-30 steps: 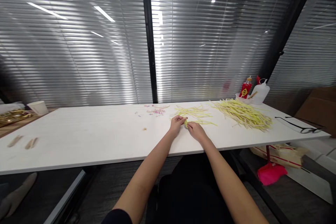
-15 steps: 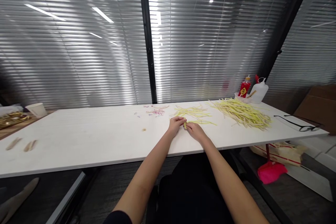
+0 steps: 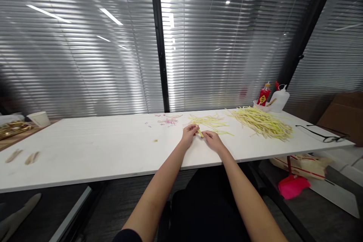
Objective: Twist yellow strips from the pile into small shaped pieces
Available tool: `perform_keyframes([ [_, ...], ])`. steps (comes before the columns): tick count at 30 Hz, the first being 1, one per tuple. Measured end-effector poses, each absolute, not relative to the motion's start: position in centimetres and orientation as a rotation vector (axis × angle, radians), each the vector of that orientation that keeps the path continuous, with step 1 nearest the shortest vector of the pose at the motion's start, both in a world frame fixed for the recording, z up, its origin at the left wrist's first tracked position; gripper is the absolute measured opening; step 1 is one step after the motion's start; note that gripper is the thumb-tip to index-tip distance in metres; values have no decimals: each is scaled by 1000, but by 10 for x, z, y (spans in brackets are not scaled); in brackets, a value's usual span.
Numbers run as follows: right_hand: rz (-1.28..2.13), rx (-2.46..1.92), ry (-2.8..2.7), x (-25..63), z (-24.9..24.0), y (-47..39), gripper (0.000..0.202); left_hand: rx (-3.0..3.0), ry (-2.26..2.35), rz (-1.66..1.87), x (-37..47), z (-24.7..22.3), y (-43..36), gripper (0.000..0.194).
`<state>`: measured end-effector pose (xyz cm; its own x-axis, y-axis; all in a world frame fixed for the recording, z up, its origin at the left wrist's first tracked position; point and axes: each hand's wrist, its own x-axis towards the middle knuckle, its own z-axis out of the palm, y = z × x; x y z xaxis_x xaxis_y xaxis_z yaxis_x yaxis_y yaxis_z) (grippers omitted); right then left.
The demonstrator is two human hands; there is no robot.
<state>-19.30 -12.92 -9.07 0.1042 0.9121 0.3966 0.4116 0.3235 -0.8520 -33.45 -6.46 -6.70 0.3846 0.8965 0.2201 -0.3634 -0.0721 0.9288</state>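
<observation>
Just above the white table [image 3: 102,147], my left hand [image 3: 189,134] is closed, its fingertips pinching a short, flat yellow strip [image 3: 200,133]. The strip slants down to the right, where the fingertips of my right hand [image 3: 213,140] are closed on its lower end. Behind my hands lie loose thin yellow strips [image 3: 208,121]. A scatter of small pink and purple rings, like rubber bands [image 3: 170,121], is left of them. To the right spreads a large heap of yellow-green strips [image 3: 261,121].
Eyeglasses [image 3: 330,138] rest at the right end. Behind the heap stand a red bottle [image 3: 264,94] and a white squeeze bottle [image 3: 280,99]. At far left are beige bundles [image 3: 32,157] and a paper cup [image 3: 39,119]. A small yellow bit [image 3: 155,140] lies left of my hands.
The yellow strip has turned from nearly upright to slanting, and more of it shows. My hands are slightly further apart.
</observation>
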Motion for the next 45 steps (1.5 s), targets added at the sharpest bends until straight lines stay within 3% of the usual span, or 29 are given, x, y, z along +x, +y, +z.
perform_keyframes([
  [9, 654, -1312, -1415, -191, -96, -130, 37, 1255, 573, 1158, -336, -64, -67, 29],
  [26, 502, -1342, -1389, -191, -91, -131, 24, 1308, 569, 1151, -333, -74, -63, 30],
  [33, 497, -1322, -1406, -190, -94, -128, 29, 1277, 595, 1151, -334, -71, -64, 29],
  [40, 356, -1410, -1264, -186, -99, -124, 40, 1395, 648, 1178, -336, -70, -65, 15],
  [45, 331, -1405, -1196, -184, -101, -122, 36, 1751, 726, 1212, -333, -79, -64, 3],
])
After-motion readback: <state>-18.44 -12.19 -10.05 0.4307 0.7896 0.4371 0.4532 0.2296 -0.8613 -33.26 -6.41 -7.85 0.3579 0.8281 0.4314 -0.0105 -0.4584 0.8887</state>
